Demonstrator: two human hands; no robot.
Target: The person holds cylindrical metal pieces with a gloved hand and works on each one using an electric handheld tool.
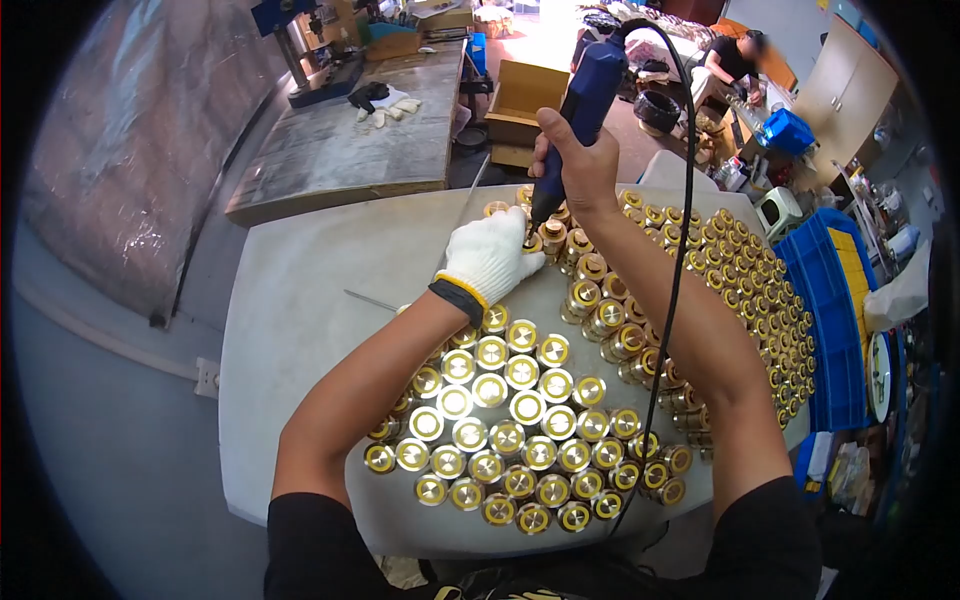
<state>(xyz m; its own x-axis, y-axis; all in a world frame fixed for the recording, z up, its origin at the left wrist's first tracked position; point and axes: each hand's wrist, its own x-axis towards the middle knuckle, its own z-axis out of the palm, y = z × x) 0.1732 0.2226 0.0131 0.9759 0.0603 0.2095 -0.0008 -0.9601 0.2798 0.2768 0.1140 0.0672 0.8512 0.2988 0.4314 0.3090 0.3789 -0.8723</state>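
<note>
The gloved left hand (pixel 487 250) steadies brass pieces (pixel 552 232) beneath the right hand's (pixel 585 165) blue power tool (pixel 590 100).

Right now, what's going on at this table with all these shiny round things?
Someone's right hand grips a dark blue corded tool, its tip pointing down among small brass-coloured pieces. Their left hand, in a white glove, is right by that tip; whether its fingers hold a piece is hidden. Many more round metal pieces stand close together on the pale table. Farther back, another person sits by a cluttered surface.
</note>
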